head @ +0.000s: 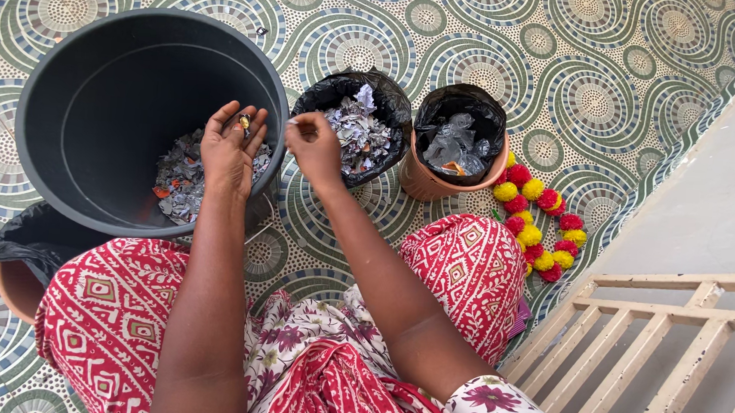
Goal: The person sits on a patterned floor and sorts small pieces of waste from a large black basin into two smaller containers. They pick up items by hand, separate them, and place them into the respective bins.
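Observation:
My left hand (230, 147) is cupped palm-up over the rim of a big black tub (73, 100) and holds a small yellowish scrap (244, 121) at its fingertips. My right hand (313, 142) is pinched shut just to the right, over the edge of a small pot lined with a black bag (387, 104) full of grey paper bits; what it pinches is too small to make out. More shredded paper (178, 176) lies at the tub's bottom.
A second brown pot with a black bag (462, 144) holds clear plastic scraps. A red and yellow flower garland (543, 223) lies on the patterned floor. A wooden frame (668, 340) stands at the right. Another bagged pot (24, 251) sits by my left knee.

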